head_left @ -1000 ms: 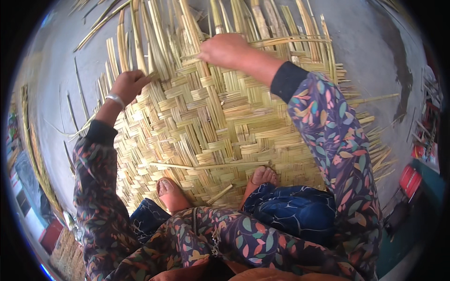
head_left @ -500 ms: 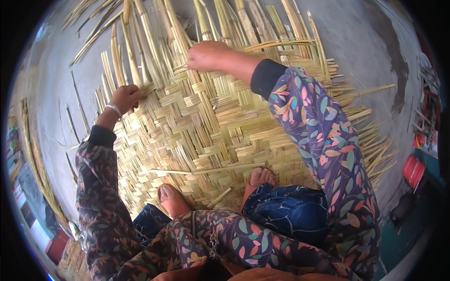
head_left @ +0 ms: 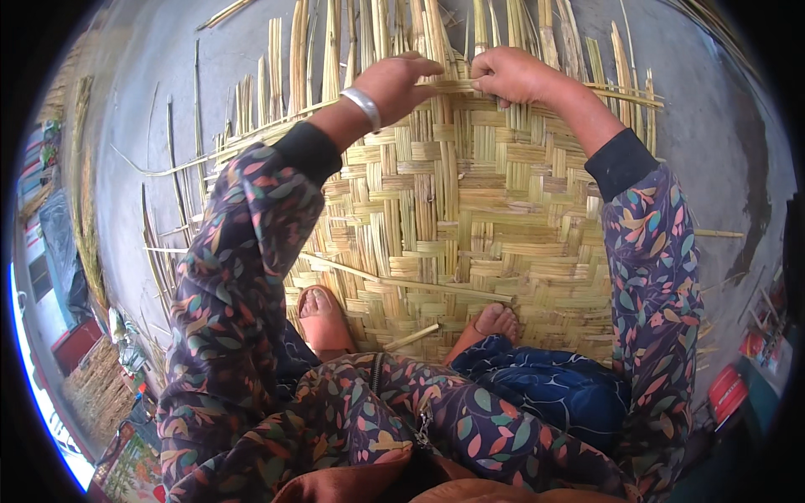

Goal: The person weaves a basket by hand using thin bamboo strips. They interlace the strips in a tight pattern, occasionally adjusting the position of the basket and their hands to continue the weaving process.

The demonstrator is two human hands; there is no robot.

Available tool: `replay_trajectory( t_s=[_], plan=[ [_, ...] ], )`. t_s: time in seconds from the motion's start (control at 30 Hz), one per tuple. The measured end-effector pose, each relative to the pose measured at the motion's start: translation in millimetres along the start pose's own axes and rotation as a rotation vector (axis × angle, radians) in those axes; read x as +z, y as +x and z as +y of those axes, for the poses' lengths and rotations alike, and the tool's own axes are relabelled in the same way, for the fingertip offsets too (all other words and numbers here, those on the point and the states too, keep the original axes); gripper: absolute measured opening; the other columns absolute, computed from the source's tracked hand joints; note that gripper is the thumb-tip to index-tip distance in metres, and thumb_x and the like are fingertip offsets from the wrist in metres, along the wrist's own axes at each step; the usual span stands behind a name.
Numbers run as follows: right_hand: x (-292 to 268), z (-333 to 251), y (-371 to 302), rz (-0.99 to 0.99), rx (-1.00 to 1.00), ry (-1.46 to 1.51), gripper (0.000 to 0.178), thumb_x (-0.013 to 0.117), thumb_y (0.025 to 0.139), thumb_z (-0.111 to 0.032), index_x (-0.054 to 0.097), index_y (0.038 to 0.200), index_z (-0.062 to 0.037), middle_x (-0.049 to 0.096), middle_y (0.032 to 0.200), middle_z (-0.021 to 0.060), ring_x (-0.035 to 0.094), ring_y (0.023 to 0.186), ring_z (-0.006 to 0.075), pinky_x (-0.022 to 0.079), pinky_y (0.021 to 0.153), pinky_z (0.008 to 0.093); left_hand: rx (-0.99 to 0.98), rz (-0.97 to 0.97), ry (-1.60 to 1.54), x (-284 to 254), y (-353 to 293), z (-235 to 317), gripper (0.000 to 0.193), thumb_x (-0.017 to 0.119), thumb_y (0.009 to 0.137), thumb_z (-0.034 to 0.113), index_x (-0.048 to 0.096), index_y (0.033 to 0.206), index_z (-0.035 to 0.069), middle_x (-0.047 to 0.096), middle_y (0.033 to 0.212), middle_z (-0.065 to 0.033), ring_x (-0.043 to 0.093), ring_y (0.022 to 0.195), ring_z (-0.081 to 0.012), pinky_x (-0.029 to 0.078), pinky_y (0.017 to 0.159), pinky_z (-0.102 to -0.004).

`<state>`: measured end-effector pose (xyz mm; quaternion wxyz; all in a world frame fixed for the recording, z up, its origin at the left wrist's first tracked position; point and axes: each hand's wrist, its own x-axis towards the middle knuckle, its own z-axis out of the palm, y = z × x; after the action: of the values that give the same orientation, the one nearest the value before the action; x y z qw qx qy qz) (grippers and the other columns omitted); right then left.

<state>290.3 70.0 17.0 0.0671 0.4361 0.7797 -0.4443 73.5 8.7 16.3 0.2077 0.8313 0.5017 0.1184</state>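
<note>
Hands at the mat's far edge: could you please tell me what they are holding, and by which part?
Both the left hand and right hand grip one horizontal strip at the mat's far woven edge, near its middle.

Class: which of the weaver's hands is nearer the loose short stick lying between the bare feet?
Left, narrowly. The left hand and right hand both work at the mat's far edge, well beyond the stick.

Matt woven bamboo mat (head_left: 470, 226), shiny metal bangle (head_left: 362, 106), rough concrete floor (head_left: 713, 134)

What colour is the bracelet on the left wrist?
Silver: the bracelet is a plain shiny band just below the left hand, shown in the head view.
</note>
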Motion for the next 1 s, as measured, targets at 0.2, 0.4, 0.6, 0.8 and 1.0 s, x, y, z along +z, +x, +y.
replay_trajectory(
  t_s=[0.2,0.4,0.6,0.8,1.0],
  plan=[
    [5,-22,-25,0.226,-0.159,-0.408,0.011,0.058,0.084,-0.015,0.062,0.092,-0.0088,0.065,0.085,0.0106,0.063,0.081,0.0279,0.049,0.071,0.0402,-0.203,-0.244,-0.13,2,25,12,0.025,0.064,0.083,0.031,0.07,0.099,0.012,0.069,0.091,-0.01,0.065,0.083,-0.0273,0.051,0.077,-0.0363],
    [-3,-11,-36,0.745,-0.481,-0.555,0.016,0.059,0.085,-0.019,0.062,0.098,-0.0108,0.063,0.1,0.0094,0.06,0.092,0.028,0.046,0.082,0.0392,-0.305,-0.055,-0.035,14,24,15,0.025,0.064,0.081,0.034,0.072,0.087,0.011,0.067,0.075,-0.012,0.064,0.069,-0.0296,0.051,0.068,-0.0379],
    [1,30,-15,0.621,-0.113,0.052,0.028,0.061,0.087,-0.024,0.062,0.111,-0.008,0.067,0.102,0.0106,0.065,0.09,0.0252,0.05,0.082,0.0336,-0.568,0.101,-0.383,26,23,7,0.036,0.067,0.075,0.032,0.069,0.093,0.001,0.067,0.075,-0.0159,0.065,0.07,-0.029,0.052,0.071,-0.0366],
    [1,43,19,0.527,0.049,-0.16,0.036,0.065,0.081,-0.029,0.063,0.108,-0.0058,0.068,0.096,0.0127,0.065,0.089,0.0271,0.05,0.08,0.0362,-0.528,0.095,-0.263,33,24,-9,0.048,0.066,0.072,0.028,0.063,0.109,-0.002,0.068,0.08,-0.0182,0.067,0.074,-0.0278,0.053,0.073,-0.0355],
    [-3,82,50,0.401,0.079,0.172,0.034,0.067,0.082,-0.032,0.064,0.101,-0.0045,0.063,0.072,0.0062,0.06,0.064,0.0175,0.047,0.056,0.0303,-0.645,-0.037,-0.625,6,30,13,0.049,0.063,0.072,0.025,0.06,0.112,-0.004,0.068,0.085,-0.0208,0.067,0.078,-0.031,0.053,0.075,-0.0361]
  ],
)
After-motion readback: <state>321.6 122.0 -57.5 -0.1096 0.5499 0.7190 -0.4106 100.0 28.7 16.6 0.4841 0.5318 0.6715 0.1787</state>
